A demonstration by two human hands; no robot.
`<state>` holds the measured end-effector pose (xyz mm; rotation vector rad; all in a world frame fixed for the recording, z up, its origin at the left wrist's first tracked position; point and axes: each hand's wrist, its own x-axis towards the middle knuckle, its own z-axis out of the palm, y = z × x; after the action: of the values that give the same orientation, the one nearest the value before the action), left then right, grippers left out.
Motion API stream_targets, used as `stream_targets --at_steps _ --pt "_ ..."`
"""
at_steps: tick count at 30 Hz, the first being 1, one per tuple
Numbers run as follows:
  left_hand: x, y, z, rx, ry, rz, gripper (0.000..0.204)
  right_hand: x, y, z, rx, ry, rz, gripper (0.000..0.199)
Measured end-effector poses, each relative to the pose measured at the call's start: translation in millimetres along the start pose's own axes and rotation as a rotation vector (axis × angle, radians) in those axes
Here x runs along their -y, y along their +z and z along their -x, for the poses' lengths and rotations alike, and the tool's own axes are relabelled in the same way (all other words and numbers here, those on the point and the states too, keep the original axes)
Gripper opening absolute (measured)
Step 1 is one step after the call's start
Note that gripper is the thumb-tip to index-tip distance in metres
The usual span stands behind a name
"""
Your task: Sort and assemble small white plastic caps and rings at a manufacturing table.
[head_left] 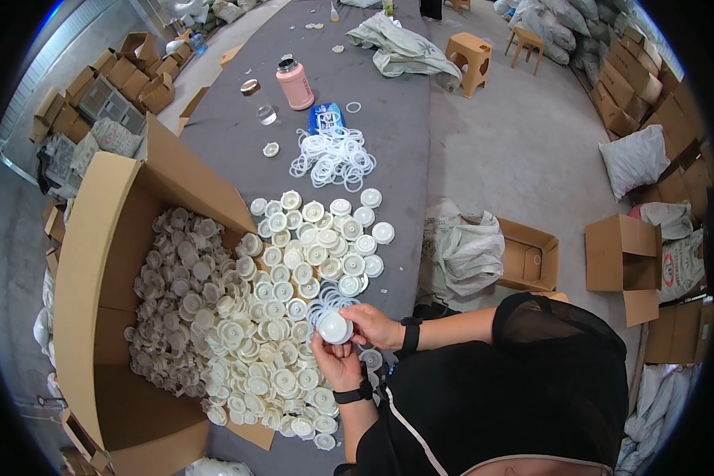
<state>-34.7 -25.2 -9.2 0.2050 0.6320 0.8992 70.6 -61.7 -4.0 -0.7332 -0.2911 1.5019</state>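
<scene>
Here, low in the frame's centre, both hands, left hand (337, 366) and right hand (373, 325), close their grip on one white cap (334, 326); it could slip into the cap pile (293, 270) on the grey table (397, 143).

The scene was evenly and brightly lit by soft, diffuse light with no single source in view. Shadows were faint: only a weak one lay under the raised flap of the cardboard box (103, 262) and between the white caps (309, 254) heaped on the grey worktop (397, 135). The caps looked nearly blown out, their detail washed pale. Fisheye distortion bent the worktop's edges and the floor (523, 151) toward the rim, where black corners vignetted the view. The centre was sharp; the outer margins softened, with slight blue fringing at the upper left
</scene>
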Motion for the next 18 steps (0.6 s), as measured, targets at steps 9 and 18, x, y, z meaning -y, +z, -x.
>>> stream_targets --at_steps 9,18 --pt "-19 21 3 -0.199 0.195 -0.388 0.013 5 -6 -6 0.145 0.145 0.17 0.031" --pt "-45 -33 -8 -0.181 -0.046 -0.826 0.014 1 -30 -31 0.11 0.637 0.311 0.03"
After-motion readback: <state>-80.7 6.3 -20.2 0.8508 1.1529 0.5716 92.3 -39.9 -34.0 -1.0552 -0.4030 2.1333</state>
